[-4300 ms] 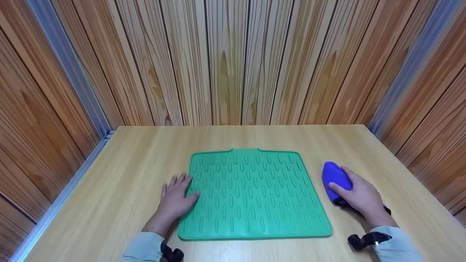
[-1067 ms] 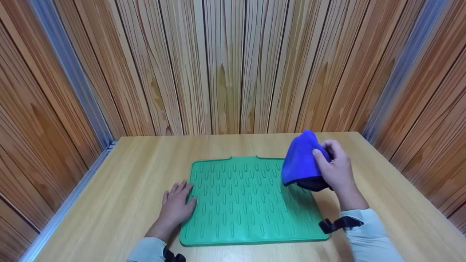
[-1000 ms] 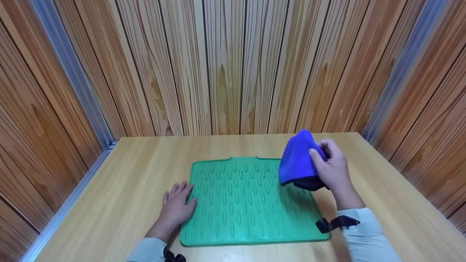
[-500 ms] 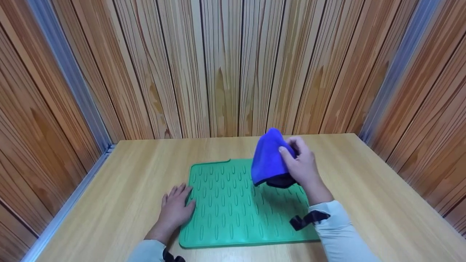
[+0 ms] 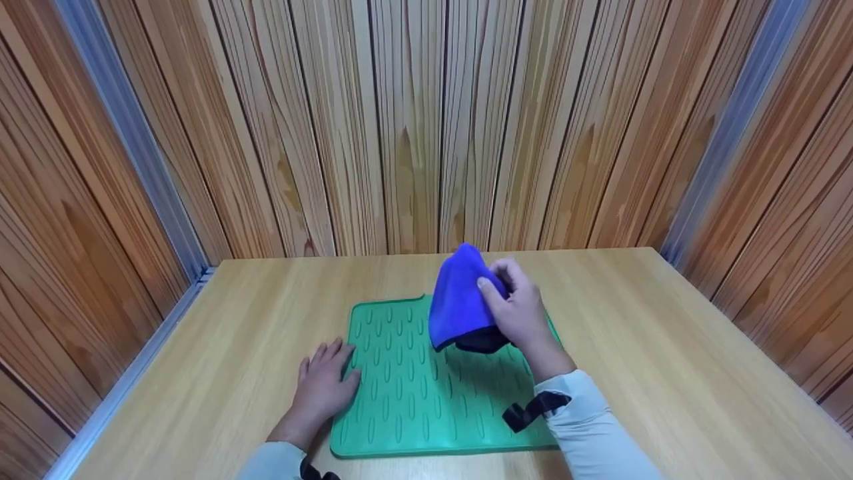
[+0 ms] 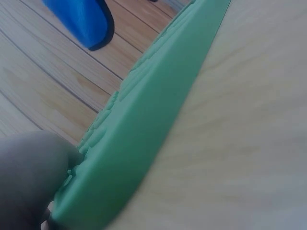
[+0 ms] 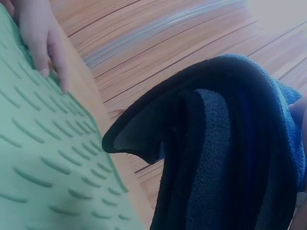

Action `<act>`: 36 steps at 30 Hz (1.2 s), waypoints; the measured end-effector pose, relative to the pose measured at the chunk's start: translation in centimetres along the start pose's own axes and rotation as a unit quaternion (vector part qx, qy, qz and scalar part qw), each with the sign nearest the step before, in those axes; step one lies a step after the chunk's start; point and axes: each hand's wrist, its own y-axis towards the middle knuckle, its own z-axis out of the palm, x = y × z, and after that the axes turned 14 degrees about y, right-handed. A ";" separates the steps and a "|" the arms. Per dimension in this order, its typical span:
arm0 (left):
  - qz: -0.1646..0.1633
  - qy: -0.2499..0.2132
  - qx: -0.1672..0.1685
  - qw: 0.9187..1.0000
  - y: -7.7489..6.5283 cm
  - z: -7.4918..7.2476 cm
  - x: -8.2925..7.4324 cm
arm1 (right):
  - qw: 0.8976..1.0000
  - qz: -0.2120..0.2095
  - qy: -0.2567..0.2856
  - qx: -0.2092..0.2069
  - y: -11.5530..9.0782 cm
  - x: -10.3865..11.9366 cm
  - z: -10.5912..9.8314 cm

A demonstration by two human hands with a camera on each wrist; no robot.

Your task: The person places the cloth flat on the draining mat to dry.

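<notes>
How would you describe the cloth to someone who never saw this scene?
On the tan table lies a green, ridged mat. Above it, the right grip holds a folded cloth; its blue colour and black border set it apart from the mat.

Soft shadow (image 5: 493,375) on green mat (image 5: 386,410)

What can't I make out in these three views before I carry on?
Head: the right part of the far edge of the green mat, behind the blue cloth and right hand.
Head: the green mat's near right corner, behind the right sleeve.
Head: the right hand's fingertips beyond the thumb, behind the blue cloth.
Left wrist: most of the blue cloth, cut off by the top edge.
Right wrist: most of the right hand, cut off by the right edge.
</notes>
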 end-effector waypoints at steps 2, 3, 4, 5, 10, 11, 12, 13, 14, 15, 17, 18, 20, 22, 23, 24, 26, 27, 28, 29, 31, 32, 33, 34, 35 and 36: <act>-0.001 0.000 0.001 1.000 -0.1 0.1 -0.1 | 1.000 0.002 -0.006 0.003 -0.4 -0.6 0.1; -0.001 0.001 0.002 1.000 -0.1 0.1 -0.1 | 1.000 0.004 -0.013 0.006 -0.6 -1.0 0.1; -0.002 0.002 0.002 1.000 -0.1 0.1 -0.1 | 1.000 0.006 -0.024 0.008 -0.8 -1.3 0.0; -0.002 0.003 0.003 1.000 -0.1 0.1 -0.1 | 0.999 0.008 -0.037 0.013 -1.0 -1.7 -0.1; -0.001 0.005 0.003 1.000 -0.1 -0.1 -0.1 | 0.993 0.016 -0.114 0.039 -1.9 -3.3 -1.2; -0.001 0.004 0.002 1.000 -0.1 -0.1 -0.1 | 0.991 0.016 -0.124 0.042 -2.0 -3.6 -1.4; -0.002 0.004 0.002 1.000 -0.1 -0.1 -0.1 | 0.990 0.017 -0.131 0.045 -2.1 -3.9 -1.6; -0.003 0.005 0.001 1.000 -0.1 -0.1 0.0 | 0.989 0.017 -0.137 0.048 -2.3 -4.2 -1.7; -0.003 0.004 0.000 1.000 -0.1 -0.2 0.0 | 0.988 0.018 -0.141 0.051 -2.5 -4.5 -1.9; -0.003 0.003 -0.001 1.000 -0.1 -0.1 0.0 | 0.988 0.019 -0.145 0.054 -2.6 -4.8 -1.9; 0.002 0.007 -0.007 1.000 0.0 -0.1 0.0 | 0.986 0.024 -0.156 0.060 -3.1 -5.3 -2.1; 0.004 0.009 -0.009 1.000 0.0 -0.1 0.1 | 0.984 0.030 -0.161 0.064 -3.3 -5.6 -2.1; 0.009 0.011 -0.013 1.000 0.0 0.0 0.1 | 0.981 0.048 -0.174 0.072 -3.9 -6.2 -2.2; 0.013 0.014 -0.017 1.000 0.0 0.0 0.1 | 0.976 0.069 -0.190 0.081 -4.3 -6.8 -2.3; 0.011 0.013 -0.015 1.000 -0.1 0.0 0.1 | 0.974 0.080 -0.195 0.085 -4.5 -7.1 -2.3; 0.011 0.014 -0.015 1.000 -0.1 0.0 0.1 | 0.972 0.089 -0.201 0.088 -4.7 -7.3 -2.4; 0.011 0.014 -0.014 1.000 -0.1 -0.1 0.1 | 0.968 0.101 -0.208 0.093 -4.9 -7.6 -2.4; 0.010 0.014 -0.013 1.000 -0.2 -0.1 0.1 | 0.968 0.105 -0.209 0.095 -5.0 -7.7 -2.4; 0.009 0.014 -0.011 1.000 -0.2 -0.1 0.1 | 0.967 0.107 -0.208 0.097 -5.0 -7.7 -2.4; 0.007 0.014 -0.009 1.000 -0.2 -0.2 0.1 | 0.968 0.109 -0.205 0.100 -5.0 -7.7 -2.5; 0.004 0.013 -0.005 1.000 -0.2 -0.2 0.1 | 0.969 0.110 -0.193 0.107 -4.9 -7.6 -2.7; 0.002 0.011 -0.003 1.000 -0.2 -0.2 0.1 | 0.970 0.109 -0.186 0.109 -4.9 -7.5 -2.8; -0.001 0.008 0.000 1.000 -0.2 -0.3 0.0 | 0.973 0.106 -0.175 0.109 -4.8 -7.4 -3.1; -0.003 0.003 0.001 1.000 -0.1 -0.4 -0.1 | 0.976 0.101 -0.162 0.105 -4.6 -7.3 -3.3; -0.006 -0.004 0.002 1.000 -0.1 -0.6 -0.3 | 0.980 0.096 -0.146 0.099 -4.5 -7.1 -3.7; -0.008 -0.014 0.000 1.000 0.0 -0.7 -0.5 | 0.983 0.091 -0.128 0.092 -4.4 -6.9 -4.1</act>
